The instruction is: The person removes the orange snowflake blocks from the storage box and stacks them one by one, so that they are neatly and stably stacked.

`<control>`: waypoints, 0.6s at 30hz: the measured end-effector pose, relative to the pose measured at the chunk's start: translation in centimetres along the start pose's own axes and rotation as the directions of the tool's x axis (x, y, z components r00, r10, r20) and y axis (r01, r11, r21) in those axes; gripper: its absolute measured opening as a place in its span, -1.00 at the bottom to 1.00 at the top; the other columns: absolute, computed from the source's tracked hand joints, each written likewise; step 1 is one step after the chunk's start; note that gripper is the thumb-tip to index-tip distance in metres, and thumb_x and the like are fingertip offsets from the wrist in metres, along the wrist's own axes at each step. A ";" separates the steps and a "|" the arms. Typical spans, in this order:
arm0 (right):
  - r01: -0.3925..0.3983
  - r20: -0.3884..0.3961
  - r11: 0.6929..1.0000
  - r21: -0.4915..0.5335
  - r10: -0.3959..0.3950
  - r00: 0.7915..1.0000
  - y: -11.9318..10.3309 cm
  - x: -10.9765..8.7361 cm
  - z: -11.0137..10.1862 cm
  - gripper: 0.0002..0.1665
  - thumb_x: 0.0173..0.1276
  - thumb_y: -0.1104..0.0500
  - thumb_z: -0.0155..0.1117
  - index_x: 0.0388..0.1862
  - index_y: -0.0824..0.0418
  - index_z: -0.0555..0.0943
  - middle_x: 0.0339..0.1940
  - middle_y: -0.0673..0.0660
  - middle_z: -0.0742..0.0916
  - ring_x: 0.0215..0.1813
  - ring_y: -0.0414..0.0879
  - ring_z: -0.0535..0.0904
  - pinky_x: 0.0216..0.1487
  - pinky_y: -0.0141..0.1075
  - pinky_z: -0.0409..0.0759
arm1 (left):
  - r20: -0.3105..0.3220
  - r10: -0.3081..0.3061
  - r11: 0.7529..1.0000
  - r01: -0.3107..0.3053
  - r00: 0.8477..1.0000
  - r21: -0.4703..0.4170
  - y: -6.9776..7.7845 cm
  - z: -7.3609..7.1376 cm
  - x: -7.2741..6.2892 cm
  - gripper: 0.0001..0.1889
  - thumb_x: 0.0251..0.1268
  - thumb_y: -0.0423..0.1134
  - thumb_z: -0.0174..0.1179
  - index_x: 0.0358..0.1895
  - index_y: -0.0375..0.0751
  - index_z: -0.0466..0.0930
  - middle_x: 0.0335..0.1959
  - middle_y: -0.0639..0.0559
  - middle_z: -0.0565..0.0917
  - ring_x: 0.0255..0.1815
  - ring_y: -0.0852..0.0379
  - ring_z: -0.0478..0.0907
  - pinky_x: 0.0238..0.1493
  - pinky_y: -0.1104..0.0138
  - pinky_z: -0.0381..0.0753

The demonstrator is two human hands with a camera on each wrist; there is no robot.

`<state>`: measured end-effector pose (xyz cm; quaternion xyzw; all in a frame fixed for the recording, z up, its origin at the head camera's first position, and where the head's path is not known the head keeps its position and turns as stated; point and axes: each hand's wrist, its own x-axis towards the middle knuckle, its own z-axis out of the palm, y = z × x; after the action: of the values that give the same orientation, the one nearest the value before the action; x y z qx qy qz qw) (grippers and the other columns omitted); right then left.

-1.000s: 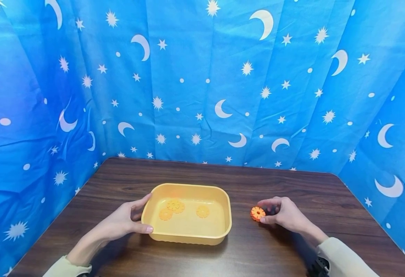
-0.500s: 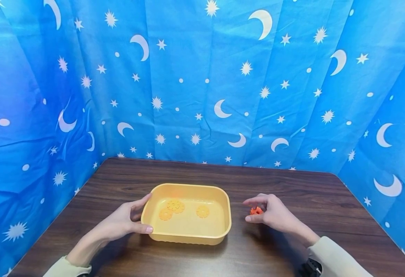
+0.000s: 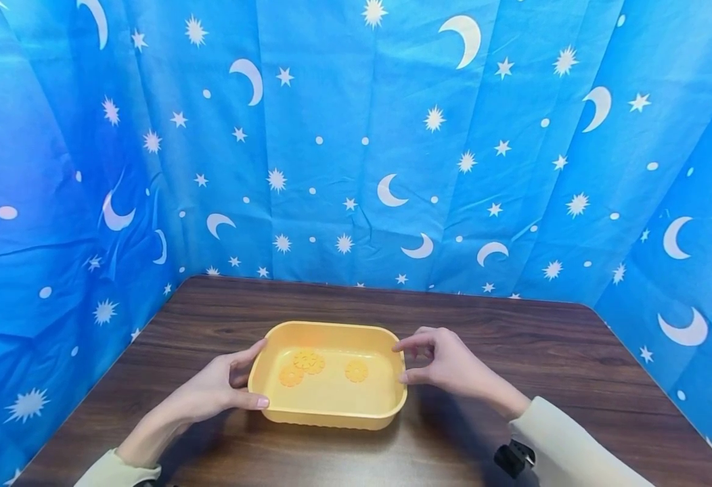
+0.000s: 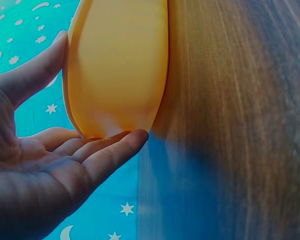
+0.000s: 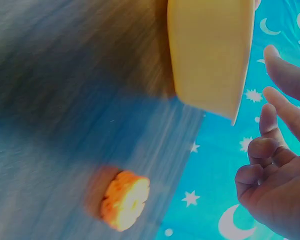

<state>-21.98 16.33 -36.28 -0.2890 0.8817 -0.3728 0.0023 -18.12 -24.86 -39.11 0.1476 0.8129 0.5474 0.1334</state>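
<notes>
A yellow plastic bin point(image 3: 325, 418) stands on the table, with several orange-yellow notched discs point(image 3: 357, 370) lying flat on its floor. My left hand point(image 3: 206, 389) holds the bin's left end, thumb at the near corner and fingers along the far side; the left wrist view shows this hand point(image 4: 50, 160) against the wall. My right hand point(image 3: 453, 365) is at the right end, fingertips close to the rim. In the right wrist view its fingers are spread beside the bin point(image 5: 210, 55), with a gap between. A small stack of orange notched discs point(image 5: 126, 201) lies on the table, hidden in the head view.
The dark wood-grain table point(image 3: 514, 331) extends around the bin on all sides. A blue curtain point(image 3: 356, 169) printed with moons and stars closes off the back and both sides. A black strap point(image 3: 514, 458) is on the right wrist.
My right hand has let go of the orange disc stack and moved left to the bin's right end. The left hand and the bin stay where they were.
</notes>
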 end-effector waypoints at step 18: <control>0.166 0.242 0.986 0.025 -0.167 0.956 -1.7 5.9 3.4 -0.49 0.17 0.20 0.70 0.11 0.24 0.79 -0.32 0.16 0.66 -0.50 -0.22 0.38 -0.43 -0.38 0.36 | -0.011 -0.011 1.000 0.012 1.000 0.020 0.1 0.0 0.0 0.12 0.17 -0.20 0.59 0.68 -0.36 0.02 0.63 -0.47 0.13 0.50 -0.51 0.29 0.31 -0.06 0.57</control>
<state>-25.30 10.15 -36.43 -0.4058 0.8465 -0.3352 0.0796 -18.14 -24.86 -39.02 0.1412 0.8200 0.5391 0.1305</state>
